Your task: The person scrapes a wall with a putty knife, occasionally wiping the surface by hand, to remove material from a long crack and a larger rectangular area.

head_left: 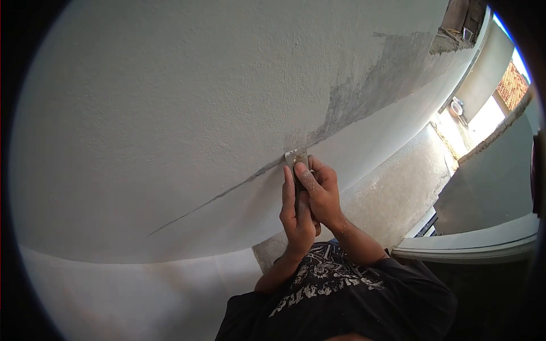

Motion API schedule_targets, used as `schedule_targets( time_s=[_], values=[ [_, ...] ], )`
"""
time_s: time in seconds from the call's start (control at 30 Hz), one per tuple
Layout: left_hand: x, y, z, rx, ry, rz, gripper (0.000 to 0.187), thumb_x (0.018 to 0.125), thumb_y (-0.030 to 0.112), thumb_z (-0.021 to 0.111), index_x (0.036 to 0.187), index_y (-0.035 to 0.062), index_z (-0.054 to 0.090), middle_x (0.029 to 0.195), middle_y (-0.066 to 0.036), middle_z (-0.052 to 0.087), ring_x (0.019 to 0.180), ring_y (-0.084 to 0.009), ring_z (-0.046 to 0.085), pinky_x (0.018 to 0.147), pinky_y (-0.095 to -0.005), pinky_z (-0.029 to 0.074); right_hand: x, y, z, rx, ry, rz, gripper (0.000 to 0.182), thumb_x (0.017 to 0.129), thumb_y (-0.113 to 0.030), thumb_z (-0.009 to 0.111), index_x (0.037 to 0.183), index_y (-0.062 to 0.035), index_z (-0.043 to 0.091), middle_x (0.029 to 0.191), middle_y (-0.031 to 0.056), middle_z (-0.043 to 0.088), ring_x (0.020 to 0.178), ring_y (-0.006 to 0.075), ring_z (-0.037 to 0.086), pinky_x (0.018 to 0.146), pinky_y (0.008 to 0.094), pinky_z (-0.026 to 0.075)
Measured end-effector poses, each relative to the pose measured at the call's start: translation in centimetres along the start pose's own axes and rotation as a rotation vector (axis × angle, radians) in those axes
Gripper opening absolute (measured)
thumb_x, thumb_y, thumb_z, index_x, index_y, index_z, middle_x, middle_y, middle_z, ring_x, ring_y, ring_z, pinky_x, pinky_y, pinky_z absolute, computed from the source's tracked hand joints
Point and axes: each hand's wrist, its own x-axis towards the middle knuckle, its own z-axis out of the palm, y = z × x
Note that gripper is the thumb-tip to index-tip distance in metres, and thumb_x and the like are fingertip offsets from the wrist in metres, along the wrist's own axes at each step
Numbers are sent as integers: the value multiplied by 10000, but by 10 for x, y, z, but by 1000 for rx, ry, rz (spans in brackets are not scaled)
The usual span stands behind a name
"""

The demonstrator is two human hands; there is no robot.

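A small scraper [296, 154] with a pale, dusty blade touches the wall [216, 102] where a dark gray line meets a gray patch [364, 96]. My right hand [322, 190] is closed round the scraper, its thumb along the blade's base. Close beside it on the left, my left hand [297, 219] wraps the lower part of the tool, one finger stretched upward. White dust covers the fingers and right forearm. The handle is mostly hidden between both palms.
A rough-edged opening [458, 25] is in the wall at the upper right. Concrete floor [392, 193] runs along the wall's base towards a bright doorway. At the right stand another wall [489, 187] and a white curved frame [472, 244]. A round container [455, 108] lies beyond.
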Motion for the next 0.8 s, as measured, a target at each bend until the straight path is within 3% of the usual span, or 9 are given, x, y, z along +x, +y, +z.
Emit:
schedule_targets(
  time_s=[0.03,0.1,0.17,0.37,0.47,0.53,0.67,0.7,0.8],
  values=[
    [-2,-1,-4,-11,1,-78,545,1016,7,315,1546,-2,186,1464,-234,428,1283,-253,513,1041,-318,443,-1,3,1,2,6,-3,201,1013,-192,554,901,-29,587,794,-26,588,696,23,506,596,193,424],
    [1,-3,-8,2,-11,-41,543,1016,8,324,1542,-9,194,1432,-231,462,1241,-232,540,986,-291,471,-2,0,10,-5,45,-5,203,1015,-193,549,911,-24,590,794,-22,591,699,23,502,600,191,419],
    [7,-6,-8,42,-33,178,540,1015,10,334,1538,-20,204,1397,-225,496,1178,-200,577,900,-253,510,-2,-4,13,3,59,-16,205,1015,-197,552,942,-12,601,800,-19,598,703,20,501,597,187,416],
    [1,-19,-14,47,8,108,541,1008,16,358,1526,-45,216,1337,-208,551,985,-120,631,683,-177,515,1,5,9,-24,36,-60,229,1011,-211,564,994,10,623,841,-8,618,736,23,512,614,184,422],
    [7,-14,-18,77,-25,155,535,1007,18,363,1524,-40,234,1349,-204,545,989,-118,630,679,-170,510,1,-2,14,20,37,-53,230,1011,-210,565,986,12,624,841,-7,622,734,26,513,617,186,426],
    [8,-4,-16,41,-19,43,532,1006,16,361,1521,-41,240,1358,-211,537,1028,-140,626,743,-197,519,9,-13,19,34,16,-80,230,1010,-208,567,985,13,627,843,-5,626,739,27,517,620,189,430],
    [3,-23,-12,166,23,245,526,1009,18,359,1514,-60,236,1369,-234,522,1132,-205,601,914,-277,506,-2,-3,13,5,35,-32,215,1010,-196,565,961,5,624,829,-8,623,726,27,518,615,193,430],
    [2,-20,-9,153,33,287,543,974,-47,375,1511,-8,307,1337,-166,525,1185,-222,560,983,-323,469,-5,0,15,0,56,-24,209,1011,-192,560,941,-4,620,812,-13,615,709,26,514,607,195,426],
    [5,-5,-9,41,8,165,517,1024,40,368,1506,-83,228,1367,-240,519,1189,-236,572,1004,-315,461,-2,-7,15,20,54,6,212,1012,-189,558,933,-2,619,803,-15,613,704,29,514,602,195,425]
  ],
)
